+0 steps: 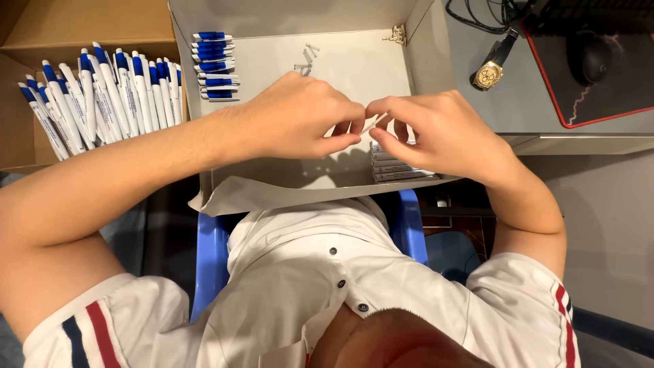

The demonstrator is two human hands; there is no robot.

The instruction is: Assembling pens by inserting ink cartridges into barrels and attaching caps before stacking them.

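A grey tabletop point(613, 225) carries everything, with a dark mat point(599, 88) edged in red at its far right corner and a mouse point(589, 56) on that mat. A shallow white box point(286, 184) lies open in front of the person, and beside it on the left a brown carton point(88, 27) holds a heap of white-and-blue pens point(102, 102). Inside the white box, a short row of blue clips point(214, 65) lines the left wall, a stack of pale barrels point(395, 167) sits at the near right under the right hand point(443, 133), and a few small clear bits point(305, 61) lie near the back. A gold watch point(489, 73) rests just outside the box. The left hand point(300, 119) and right hand meet over the box, both pinched on one thin white piece point(375, 123) between the fingertips.
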